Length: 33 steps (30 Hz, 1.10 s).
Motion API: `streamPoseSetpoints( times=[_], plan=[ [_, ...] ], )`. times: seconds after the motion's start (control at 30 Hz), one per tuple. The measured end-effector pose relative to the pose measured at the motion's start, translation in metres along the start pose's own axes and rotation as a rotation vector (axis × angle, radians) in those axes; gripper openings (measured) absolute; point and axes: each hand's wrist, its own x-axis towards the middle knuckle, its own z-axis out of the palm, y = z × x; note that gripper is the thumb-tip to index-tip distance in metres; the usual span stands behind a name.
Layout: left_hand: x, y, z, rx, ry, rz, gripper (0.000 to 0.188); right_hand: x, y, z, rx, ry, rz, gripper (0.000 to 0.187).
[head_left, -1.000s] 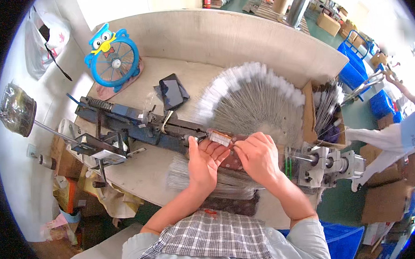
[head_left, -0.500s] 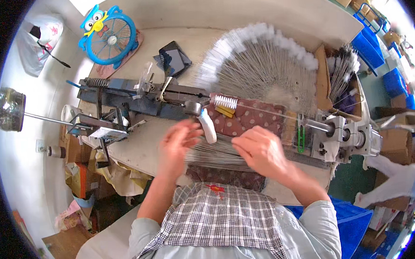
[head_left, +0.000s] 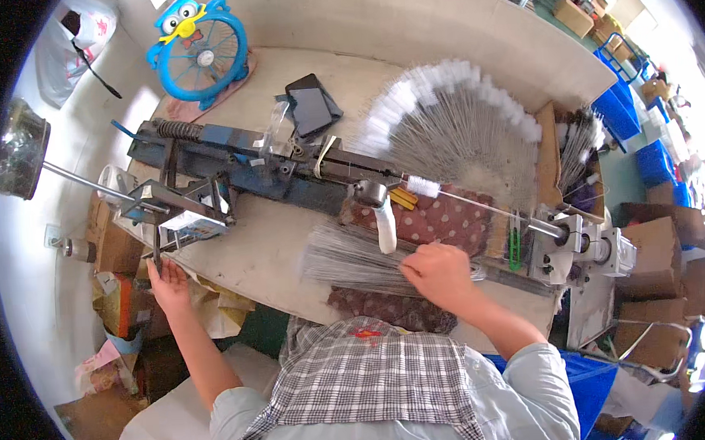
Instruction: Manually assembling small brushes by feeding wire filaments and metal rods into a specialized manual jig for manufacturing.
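At the far left, my left hand point(head_left: 170, 285) is closed at the lower end of a dark metal lever point(head_left: 156, 245), which hangs below a metal bracket. Over a bundle of thin grey wires point(head_left: 343, 260) at the front of the bench, my right hand point(head_left: 441, 273) is closed, its fingertips touching the wires. Whether a wire is pinched in it is hidden. Beyond that hand, a small white-bristled brush point(head_left: 422, 186) sits on a straight wire stem between the clamp head point(head_left: 369, 193) and the spindle point(head_left: 548, 227). The clamp's white-wrapped handle point(head_left: 386, 228) points toward me.
Finished white-tipped brushes point(head_left: 458, 111) lie fanned out at the back. A cardboard box point(head_left: 552, 154) with more brushes stands to their right. A dotted cloth point(head_left: 456, 218), a green tool point(head_left: 515, 243), a dark phone-like slab point(head_left: 311, 107) and a blue owl-shaped wheel point(head_left: 200, 57) are also on the bench.
My left hand has gone from beside the white handle to the lever at far left. My right hand has closed over the wires. The brush's spread bristles now look compact. The view has shifted slightly.
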Motion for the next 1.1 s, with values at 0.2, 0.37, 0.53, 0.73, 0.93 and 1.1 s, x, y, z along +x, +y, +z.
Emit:
streamPoseSetpoints(
  times=[0.2, 0.37, 0.53, 0.73, 0.93, 1.1],
  plan=[
    [-0.090, -0.043, 0.059, -0.081, 0.010, 0.014, 0.039, -0.007, 0.011, -0.021, -0.031, -0.035, 0.046, 0.010],
    [-0.153, -0.063, 0.093, -0.043, -0.309, -0.195, 0.021, -0.015, 0.027, -0.033, -0.003, -0.116, 0.165, 0.011],
    [-0.219, -0.076, 0.129, 0.312, -0.769, 0.000, 0.021, -0.028, 0.034, -0.032, 0.138, -0.109, 0.230, 0.013],
    [-0.260, -0.100, 0.169, 0.533, -1.010, 0.067, 0.032, -0.028, 0.034, -0.010, 0.112, -0.077, 0.092, 0.009],
    [-0.292, -0.140, 0.206, 0.358, -0.907, -0.339, 0.021, -0.032, 0.042, -0.024, 0.117, 0.021, 0.192, 0.007],
    [-0.334, -0.095, 0.232, 0.198, -0.859, -0.867, 0.015, -0.030, 0.042, -0.038, 0.035, -0.086, 0.240, 0.009]
  ],
)
